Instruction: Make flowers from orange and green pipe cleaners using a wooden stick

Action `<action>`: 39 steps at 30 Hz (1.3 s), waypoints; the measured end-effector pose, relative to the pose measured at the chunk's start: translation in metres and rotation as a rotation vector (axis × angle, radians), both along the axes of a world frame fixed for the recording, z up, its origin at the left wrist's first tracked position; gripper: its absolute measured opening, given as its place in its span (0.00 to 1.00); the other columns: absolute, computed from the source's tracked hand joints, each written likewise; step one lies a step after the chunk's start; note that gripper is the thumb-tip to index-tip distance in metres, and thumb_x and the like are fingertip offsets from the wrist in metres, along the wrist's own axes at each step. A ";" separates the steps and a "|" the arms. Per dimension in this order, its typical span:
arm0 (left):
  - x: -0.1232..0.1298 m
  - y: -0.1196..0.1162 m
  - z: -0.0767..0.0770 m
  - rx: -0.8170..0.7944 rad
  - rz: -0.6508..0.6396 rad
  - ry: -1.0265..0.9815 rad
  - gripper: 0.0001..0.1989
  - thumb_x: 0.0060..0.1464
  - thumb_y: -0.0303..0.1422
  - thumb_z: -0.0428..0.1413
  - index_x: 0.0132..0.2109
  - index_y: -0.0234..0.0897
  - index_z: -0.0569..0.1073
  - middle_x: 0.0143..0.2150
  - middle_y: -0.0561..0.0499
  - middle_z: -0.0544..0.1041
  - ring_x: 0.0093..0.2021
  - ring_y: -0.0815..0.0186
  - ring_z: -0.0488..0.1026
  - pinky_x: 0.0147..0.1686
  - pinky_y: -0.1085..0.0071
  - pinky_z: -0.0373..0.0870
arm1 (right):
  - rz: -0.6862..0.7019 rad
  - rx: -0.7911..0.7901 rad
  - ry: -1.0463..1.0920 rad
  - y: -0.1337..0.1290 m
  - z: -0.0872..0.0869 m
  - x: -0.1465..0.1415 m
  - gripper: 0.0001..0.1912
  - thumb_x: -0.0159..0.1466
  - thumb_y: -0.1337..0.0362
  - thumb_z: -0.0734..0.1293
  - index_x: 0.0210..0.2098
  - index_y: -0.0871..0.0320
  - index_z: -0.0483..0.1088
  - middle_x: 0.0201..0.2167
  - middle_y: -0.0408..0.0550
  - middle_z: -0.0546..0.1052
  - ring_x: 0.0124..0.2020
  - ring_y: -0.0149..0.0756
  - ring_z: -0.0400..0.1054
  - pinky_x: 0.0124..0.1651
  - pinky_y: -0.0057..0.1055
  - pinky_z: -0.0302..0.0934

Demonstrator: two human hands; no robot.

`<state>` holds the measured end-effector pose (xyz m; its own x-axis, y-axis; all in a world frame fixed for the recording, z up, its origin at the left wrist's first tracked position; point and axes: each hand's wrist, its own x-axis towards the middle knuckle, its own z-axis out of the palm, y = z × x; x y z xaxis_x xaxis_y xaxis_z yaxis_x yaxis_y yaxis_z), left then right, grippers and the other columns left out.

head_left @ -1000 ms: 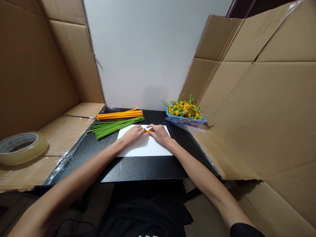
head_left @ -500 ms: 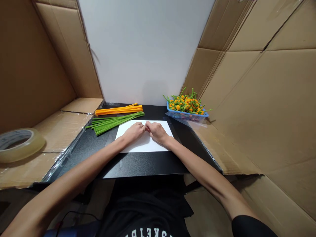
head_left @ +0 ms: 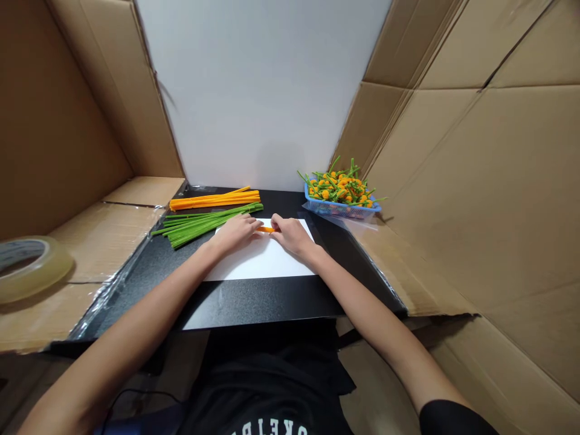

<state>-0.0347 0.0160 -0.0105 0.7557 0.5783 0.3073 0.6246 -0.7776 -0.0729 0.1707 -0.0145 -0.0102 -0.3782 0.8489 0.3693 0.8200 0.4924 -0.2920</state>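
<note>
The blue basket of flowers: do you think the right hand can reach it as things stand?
Probably yes: the right hand on the white paper has only black tabletop between it and the blue basket, though it would leave the orange pipe cleaner.

A roll of clear tape point(head_left: 49, 273) lies on cardboard point(head_left: 106, 244); a blue basket point(head_left: 335, 209) holds what look like pipe-cleaner flowers point(head_left: 339, 188).

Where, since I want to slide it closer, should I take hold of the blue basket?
Pinch the near long rim of the blue plastic basket, coming from your side, past your right hand. The cardboard wall closes off its right end, and green-stemmed orange flowers heap over the top, so that front edge looks the most open.
</note>
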 end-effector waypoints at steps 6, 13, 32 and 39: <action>-0.006 0.006 0.002 -0.006 0.018 -0.004 0.12 0.64 0.30 0.51 0.47 0.34 0.78 0.40 0.43 0.80 0.42 0.57 0.77 0.43 0.65 0.69 | 0.047 -0.093 0.258 0.008 -0.002 0.008 0.12 0.59 0.63 0.73 0.41 0.57 0.72 0.33 0.45 0.79 0.35 0.35 0.73 0.37 0.27 0.59; -0.002 0.004 -0.007 0.039 0.048 -0.048 0.18 0.65 0.37 0.52 0.58 0.34 0.70 0.47 0.41 0.79 0.45 0.56 0.76 0.44 0.65 0.69 | 0.055 -0.083 0.316 0.011 -0.003 0.013 0.06 0.63 0.68 0.67 0.34 0.60 0.77 0.31 0.48 0.81 0.31 0.33 0.72 0.37 0.27 0.59; -0.022 0.014 -0.003 -0.056 0.233 0.040 0.16 0.70 0.37 0.42 0.45 0.35 0.72 0.35 0.43 0.80 0.33 0.59 0.78 0.34 0.69 0.67 | -0.221 -0.252 0.377 0.048 -0.015 0.144 0.11 0.59 0.60 0.68 0.29 0.61 0.78 0.24 0.49 0.79 0.28 0.37 0.72 0.34 0.30 0.62; 0.013 0.003 -0.008 -0.068 0.057 -0.018 0.16 0.69 0.38 0.45 0.45 0.36 0.74 0.40 0.44 0.80 0.40 0.59 0.77 0.40 0.67 0.68 | -0.429 -0.037 0.150 0.049 -0.028 0.123 0.06 0.60 0.64 0.69 0.32 0.57 0.80 0.31 0.50 0.80 0.35 0.39 0.72 0.39 0.32 0.61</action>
<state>-0.0216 0.0187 -0.0188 0.7155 0.6404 0.2790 0.6689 -0.7433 -0.0094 0.2937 0.0345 -0.0380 0.0657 0.9307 0.3599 0.8947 0.1048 -0.4343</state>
